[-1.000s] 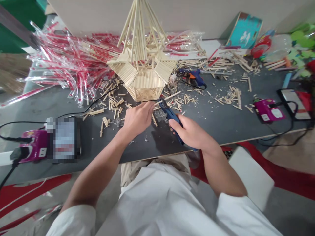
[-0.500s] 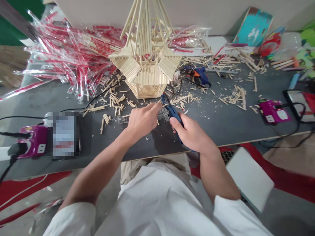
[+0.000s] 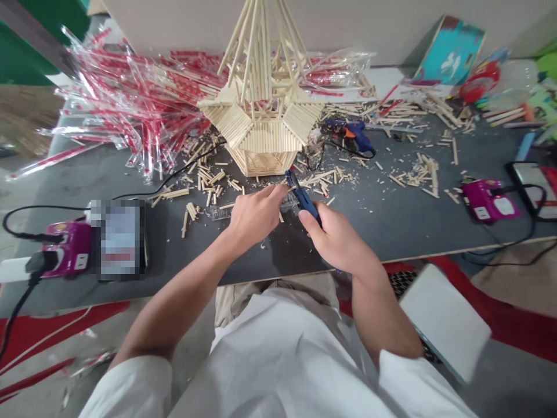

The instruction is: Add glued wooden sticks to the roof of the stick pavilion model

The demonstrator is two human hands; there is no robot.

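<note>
My right hand [image 3: 335, 235] is wrapped round a blue hand cutter [image 3: 306, 200], its head pointing up and to the left. Close by on the left, my left hand [image 3: 256, 215] is closed with its fingertips pinching the end of a thin wooden stick [image 3: 291, 188] at the cutter's jaws. Most of that stick is hidden. Under the left hand lies a clear ruler-like strip [image 3: 221, 213], partly covered. Just beyond both hands stands a lantern-shaped model built of wooden sticks [image 3: 265, 136].
Short stick pieces [image 3: 209, 177] litter the grey table [image 3: 374, 226]. A blue glue gun [image 3: 359, 136] lies right of the model. Red-and-clear plastic wrappers [image 3: 143, 110] heap at back left. Purple power adapters [image 3: 72, 247] with cords and a pixelated device [image 3: 119, 241] sit near the sides.
The cutter's lower handle, seen below my right hand before, is now mostly hidden in the grip. My left hand stays at the jaws. The whole view has shifted slightly.
</note>
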